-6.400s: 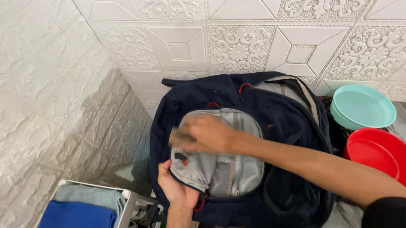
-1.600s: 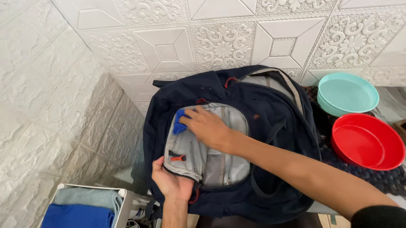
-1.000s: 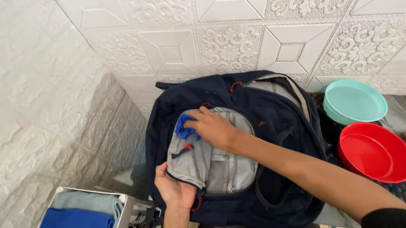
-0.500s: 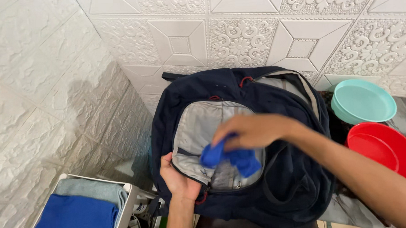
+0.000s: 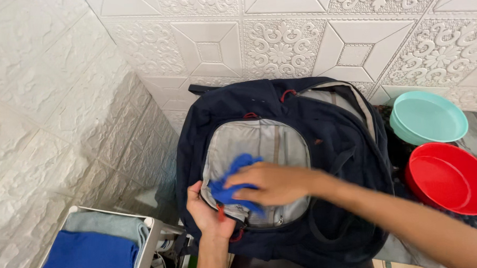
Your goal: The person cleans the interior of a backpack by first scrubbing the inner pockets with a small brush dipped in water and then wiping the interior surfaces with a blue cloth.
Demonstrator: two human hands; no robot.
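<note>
The right hand [image 5: 272, 184] lies palm down with its fingers curled shut on a blue cloth [image 5: 232, 184], pressing it against the grey lining of the open front pocket [image 5: 260, 149] of a dark navy backpack [image 5: 334, 141]. The forearm reaches in from about four o'clock, running across the lower half of the backpack. The cloth bunches out from under the fingertips toward nine and eleven o'clock, so it sits at the lower left of the pocket opening.

The left hand [image 5: 207, 214] comes up from six o'clock with the wrist straight, and its fingers are clamped on the lower left edge of the pocket, just beside the cloth, near a red zip pull.

The backpack leans against a white embossed wall. At three o'clock from it a teal bowl [image 5: 428, 119] sits above a red bowl [image 5: 451, 177], close together. At seven o'clock a white rack [image 5: 147, 243] holds folded blue and grey fabric.
</note>
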